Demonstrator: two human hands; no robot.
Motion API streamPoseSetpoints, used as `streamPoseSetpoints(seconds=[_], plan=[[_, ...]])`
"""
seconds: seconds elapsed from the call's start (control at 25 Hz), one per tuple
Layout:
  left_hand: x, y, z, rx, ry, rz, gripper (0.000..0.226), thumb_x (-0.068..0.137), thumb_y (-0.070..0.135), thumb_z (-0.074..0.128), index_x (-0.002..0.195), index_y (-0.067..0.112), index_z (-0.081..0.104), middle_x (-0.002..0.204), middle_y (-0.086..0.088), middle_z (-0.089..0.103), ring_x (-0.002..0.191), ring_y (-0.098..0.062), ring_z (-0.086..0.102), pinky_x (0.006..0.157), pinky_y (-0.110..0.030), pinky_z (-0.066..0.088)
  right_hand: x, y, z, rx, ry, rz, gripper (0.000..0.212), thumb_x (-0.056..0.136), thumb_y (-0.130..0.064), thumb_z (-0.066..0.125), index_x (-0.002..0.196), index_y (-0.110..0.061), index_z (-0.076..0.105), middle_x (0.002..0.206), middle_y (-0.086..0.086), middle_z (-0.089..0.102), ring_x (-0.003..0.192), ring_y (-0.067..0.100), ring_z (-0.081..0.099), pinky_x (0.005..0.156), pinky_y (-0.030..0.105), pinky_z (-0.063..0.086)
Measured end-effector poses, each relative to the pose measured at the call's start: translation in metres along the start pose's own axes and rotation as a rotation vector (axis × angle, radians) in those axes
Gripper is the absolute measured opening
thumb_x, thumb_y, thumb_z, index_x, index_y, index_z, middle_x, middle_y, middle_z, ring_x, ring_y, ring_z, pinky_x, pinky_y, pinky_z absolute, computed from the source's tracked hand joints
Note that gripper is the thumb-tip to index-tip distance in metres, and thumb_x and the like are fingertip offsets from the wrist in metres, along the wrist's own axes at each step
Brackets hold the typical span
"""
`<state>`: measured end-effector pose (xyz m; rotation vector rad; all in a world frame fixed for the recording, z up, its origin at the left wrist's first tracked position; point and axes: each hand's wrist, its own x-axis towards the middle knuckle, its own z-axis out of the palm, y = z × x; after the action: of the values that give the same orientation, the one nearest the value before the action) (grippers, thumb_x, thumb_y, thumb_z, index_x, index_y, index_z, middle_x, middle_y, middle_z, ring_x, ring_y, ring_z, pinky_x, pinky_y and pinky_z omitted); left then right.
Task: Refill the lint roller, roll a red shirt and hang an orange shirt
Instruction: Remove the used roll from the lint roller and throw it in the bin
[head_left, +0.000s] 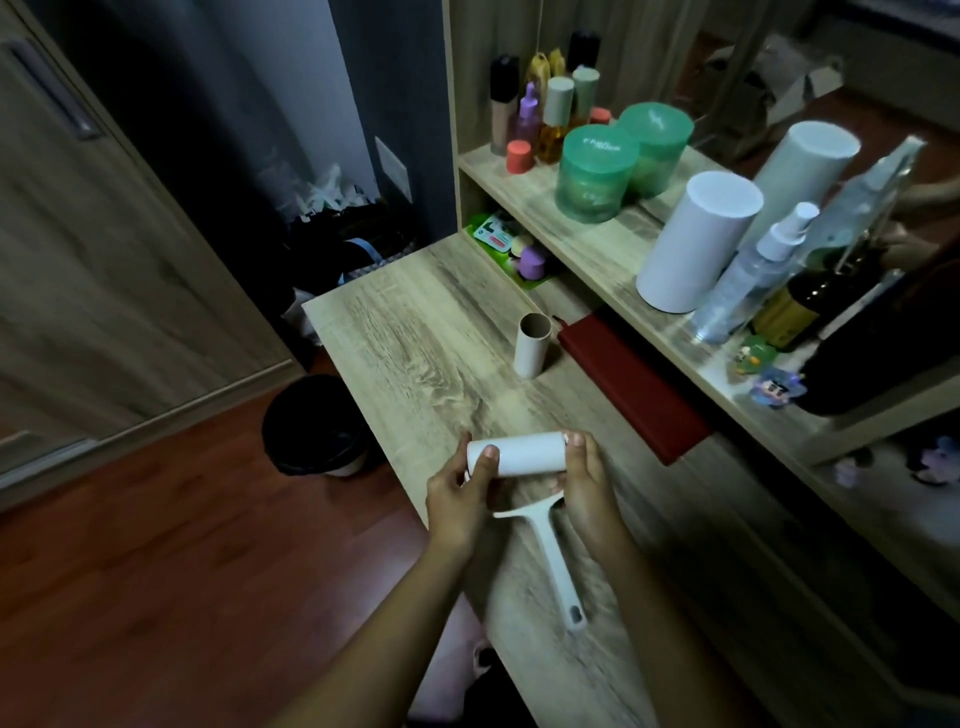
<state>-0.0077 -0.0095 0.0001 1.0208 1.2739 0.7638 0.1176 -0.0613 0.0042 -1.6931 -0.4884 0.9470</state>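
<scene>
A white lint roll refill (522, 454) lies sideways over the wooden desk (415, 338), held at both ends. My left hand (457, 493) grips its left end with the thumb on top. My right hand (584, 480) grips its right end. The white lint roller handle (553, 558) lies on the desk just below the roll, its head under my right hand. An empty cardboard core (532, 345) stands upright farther back on the desk. No shirt is in view.
A dark red flat case (631, 387) lies by the shelf. The shelf (587, 244) carries green jars (595, 174), a white cylinder (691, 241), a spray bottle (748, 275) and cosmetics. A black bin (314, 426) stands on the floor left of the desk.
</scene>
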Motion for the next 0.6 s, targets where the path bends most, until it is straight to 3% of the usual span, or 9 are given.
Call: streamPoseSetpoints(seconds=[0.08, 0.12, 0.24, 0.4, 0.52, 0.6], plan=[[0.009, -0.004, -0.002, 0.012, -0.004, -0.003, 0.047, 0.085, 0.030, 0.066, 0.128, 0.012, 0.056, 0.099, 0.025, 0.069, 0.086, 0.011, 0.063, 0.083, -0.028, 0.051, 0.007, 0.005, 0.001, -0.012, -0.010, -0.014, 0.026, 0.100, -0.035, 0.029, 0.103, -0.025, 0.052, 0.087, -0.007, 0.058, 0.073, 0.007, 0.056, 0.054, 0.011, 0.045], [0.013, -0.006, -0.002, 0.011, -0.008, -0.015, 0.047, 0.085, 0.029, 0.066, 0.127, 0.011, 0.057, 0.103, 0.024, 0.069, 0.088, 0.012, 0.062, 0.084, -0.027, 0.050, 0.011, 0.009, 0.002, -0.011, -0.013, -0.010, 0.026, 0.100, -0.035, 0.029, 0.105, -0.023, 0.052, 0.086, -0.007, 0.058, 0.072, 0.006, 0.055, 0.052, 0.010, 0.045], [0.022, -0.009, -0.003, -0.021, -0.015, -0.040, 0.046, 0.084, 0.028, 0.066, 0.127, 0.012, 0.057, 0.128, -0.002, 0.061, 0.108, -0.009, 0.062, 0.097, -0.036, 0.049, 0.018, 0.013, 0.005, -0.012, -0.027, 0.012, 0.027, 0.100, -0.034, 0.029, 0.109, -0.023, 0.052, 0.087, -0.007, 0.059, 0.071, 0.006, 0.056, 0.051, 0.009, 0.044], [0.032, -0.010, -0.008, -0.067, -0.024, -0.048, 0.021, 0.084, 0.027, 0.067, 0.104, 0.026, 0.070, 0.131, -0.004, 0.059, 0.113, -0.014, 0.059, 0.095, -0.034, 0.049, 0.023, 0.014, 0.003, -0.067, -0.057, -0.018, 0.025, 0.101, -0.028, 0.029, 0.106, -0.024, 0.054, 0.087, -0.007, 0.060, 0.064, -0.004, 0.056, 0.050, 0.007, 0.042], [0.037, -0.015, -0.008, -0.095, -0.018, -0.065, 0.026, 0.084, 0.026, 0.067, 0.108, 0.018, 0.069, 0.133, -0.004, 0.058, 0.113, -0.016, 0.060, 0.093, -0.034, 0.050, 0.023, 0.015, 0.003, -0.063, -0.055, -0.013, 0.025, 0.101, -0.027, 0.030, 0.115, -0.025, 0.050, 0.102, -0.004, 0.059, 0.083, 0.007, 0.057, 0.054, 0.007, 0.044], [0.037, -0.016, -0.005, -0.148, 0.000, -0.090, 0.024, 0.085, 0.024, 0.065, 0.108, 0.015, 0.068, 0.133, -0.002, 0.058, 0.110, -0.016, 0.061, 0.088, -0.034, 0.053, 0.023, 0.018, 0.004, -0.054, -0.062, -0.006, 0.037, 0.100, -0.028, 0.030, 0.136, -0.026, 0.037, 0.127, -0.001, 0.051, 0.108, 0.015, 0.054, 0.072, 0.016, 0.050]])
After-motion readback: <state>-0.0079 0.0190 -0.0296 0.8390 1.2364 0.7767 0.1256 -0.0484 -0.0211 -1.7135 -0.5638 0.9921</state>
